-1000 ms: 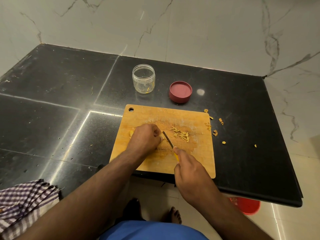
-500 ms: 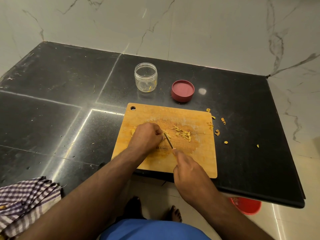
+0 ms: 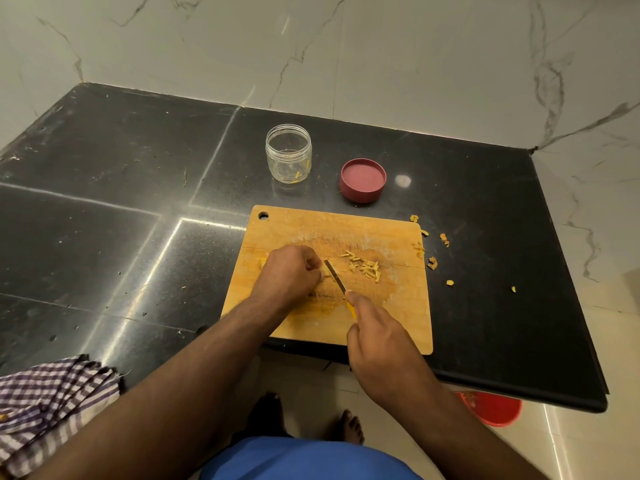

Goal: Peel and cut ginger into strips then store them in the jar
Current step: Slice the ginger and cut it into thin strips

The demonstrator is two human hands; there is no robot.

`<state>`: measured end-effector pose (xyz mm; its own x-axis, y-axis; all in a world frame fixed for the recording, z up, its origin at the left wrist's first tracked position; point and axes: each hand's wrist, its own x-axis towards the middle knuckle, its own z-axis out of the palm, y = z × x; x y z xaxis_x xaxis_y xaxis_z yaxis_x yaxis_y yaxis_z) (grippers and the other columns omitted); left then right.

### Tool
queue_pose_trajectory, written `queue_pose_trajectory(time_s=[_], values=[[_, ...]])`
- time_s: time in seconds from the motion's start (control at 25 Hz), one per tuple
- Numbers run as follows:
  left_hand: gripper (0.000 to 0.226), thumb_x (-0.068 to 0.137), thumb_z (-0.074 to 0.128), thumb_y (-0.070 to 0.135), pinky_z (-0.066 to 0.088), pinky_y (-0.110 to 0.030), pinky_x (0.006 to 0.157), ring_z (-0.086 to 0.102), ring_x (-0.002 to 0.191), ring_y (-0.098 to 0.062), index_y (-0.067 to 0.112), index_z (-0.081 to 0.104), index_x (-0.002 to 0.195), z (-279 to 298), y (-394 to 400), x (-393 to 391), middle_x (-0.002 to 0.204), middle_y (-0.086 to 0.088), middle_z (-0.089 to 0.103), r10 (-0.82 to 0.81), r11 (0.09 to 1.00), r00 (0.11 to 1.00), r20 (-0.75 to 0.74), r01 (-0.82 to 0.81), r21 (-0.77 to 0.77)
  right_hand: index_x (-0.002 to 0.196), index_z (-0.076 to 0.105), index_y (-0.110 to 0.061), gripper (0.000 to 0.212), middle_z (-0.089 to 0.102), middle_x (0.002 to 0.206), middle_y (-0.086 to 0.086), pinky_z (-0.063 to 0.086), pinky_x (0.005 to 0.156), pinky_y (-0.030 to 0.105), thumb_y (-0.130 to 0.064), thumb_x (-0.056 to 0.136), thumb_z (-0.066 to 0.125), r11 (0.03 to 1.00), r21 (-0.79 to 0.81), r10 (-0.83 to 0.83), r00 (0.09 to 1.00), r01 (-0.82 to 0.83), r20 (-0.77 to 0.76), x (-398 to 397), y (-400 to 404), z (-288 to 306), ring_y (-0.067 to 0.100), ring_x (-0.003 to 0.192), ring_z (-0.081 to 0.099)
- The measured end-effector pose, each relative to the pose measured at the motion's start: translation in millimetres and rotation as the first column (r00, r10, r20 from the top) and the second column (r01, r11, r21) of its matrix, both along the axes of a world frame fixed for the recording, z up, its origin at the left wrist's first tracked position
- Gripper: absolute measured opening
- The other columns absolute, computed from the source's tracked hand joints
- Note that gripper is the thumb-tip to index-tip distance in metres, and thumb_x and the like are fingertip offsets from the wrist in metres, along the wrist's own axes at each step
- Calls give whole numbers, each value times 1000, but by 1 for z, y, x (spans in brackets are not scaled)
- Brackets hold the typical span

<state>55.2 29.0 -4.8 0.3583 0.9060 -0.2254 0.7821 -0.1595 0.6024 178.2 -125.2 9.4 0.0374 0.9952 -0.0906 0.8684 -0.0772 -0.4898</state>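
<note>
Black table (image 3: 104, 202); jar (image 3: 288, 154) open, few strips inside. On the cutting board (image 3: 398, 317), your left hand (image 3: 287, 271) curls over the ginger piece, right hand (image 3: 377, 337) grips the knife (image 3: 335, 276) mid-cut. Cut strips (image 3: 363, 266) rightward await jarring; slicing unfinished.

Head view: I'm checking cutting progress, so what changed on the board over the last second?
Hardly anything. The right hand keeps the knife angled beside the left hand, which stays curled over the ginger. The cut strips, jar and lid have not moved.
</note>
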Motion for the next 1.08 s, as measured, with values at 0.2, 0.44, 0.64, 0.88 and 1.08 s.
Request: queue_pose_trajectory(time_s=[0.2,0.44,0.64,0.88,1.08], values=[[11,87,71,19,57,-31,73,65,82,-13,17,79,94,2,0,1,93,3,73,-15,1000,1000,-2,15,18,147,31,-16,52,49,136,4,47,93,27,-25,97,22,1000,4,-27,999,27,-24,-5,14,-5,17,112,54],[10,87,71,22,58,-33,73,66,81,-13,18,78,93,1,1,1,91,4,73,-10,1000,1000,-2,10,22,149,30,-16,49,51,133,5,48,90,31,-14,99,33,999,-44,-25,998,22,-62,-6,-4,8,21,110,54],[15,88,74,23,60,-36,76,66,82,-13,19,76,102,0,1,0,95,3,72,8,1000,1000,13,-7,-10,147,34,-16,51,55,122,10,44,87,29,-14,96,32,996,-32,-85,993,83,-77,-1,-29,16,24,105,55],[9,87,74,24,55,-30,69,65,80,-11,21,76,96,-3,0,0,90,4,72,23,1000,1000,6,-23,14,147,35,-16,49,51,134,3,46,94,25,-16,98,29,998,48,-39,997,42,-60,-3,-7,7,17,116,53],[9,87,72,21,51,-27,68,64,80,-11,18,78,93,-2,-1,2,89,5,72,4,999,1000,4,-4,39,144,38,-12,48,55,129,7,53,86,32,-11,96,37,998,56,5,1000,-4,-29,-6,9,-4,21,105,58]])
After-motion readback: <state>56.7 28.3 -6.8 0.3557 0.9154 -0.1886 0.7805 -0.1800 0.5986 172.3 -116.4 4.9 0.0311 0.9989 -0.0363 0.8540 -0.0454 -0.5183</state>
